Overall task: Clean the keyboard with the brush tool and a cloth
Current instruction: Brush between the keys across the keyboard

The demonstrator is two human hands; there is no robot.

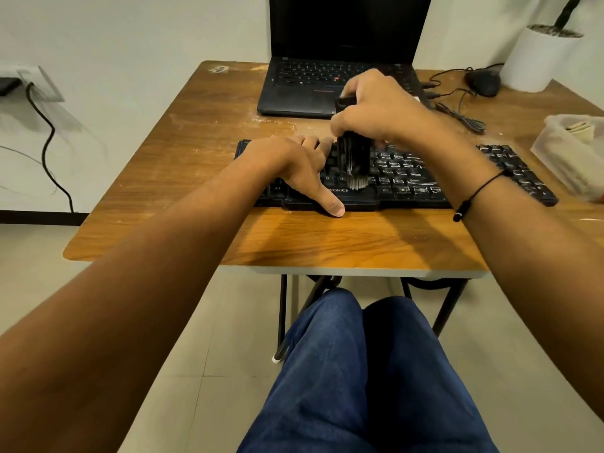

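Black keyboard (425, 178) lies flat across the middle of the wooden table (202, 132), long side toward the person, near the front edge. Right half of its keys is covered in whitish dust/smears; left half is mostly hidden under the hands. Left hand (294, 168) lies flat on the left part of the keyboard, fingers straight and spread over the keys, thumb stretched out past the front edge with its tip touching the table top. Holding nothing, just pressing down. Right hand (376, 109) comes in from above and grips the black brush tool (353, 155) by its upper body, fingers and thumb curled round it. Brush stands roughly upright over the keyboard centre, pale bristles down, touching the keys just above the space bar row, right beside the left hand's fingertips. Thin black band on the right wrist. Behind the keyboard: open black laptop (327, 76), screen dark. Back right: black mouse (483, 81) with loose cable, white plant pot (539, 57) at the corner. Right edge: translucent plastic container (562, 148) with something folded and pale inside; can't tell if it's the cloth. Person seated, blue jeans visible below the table.
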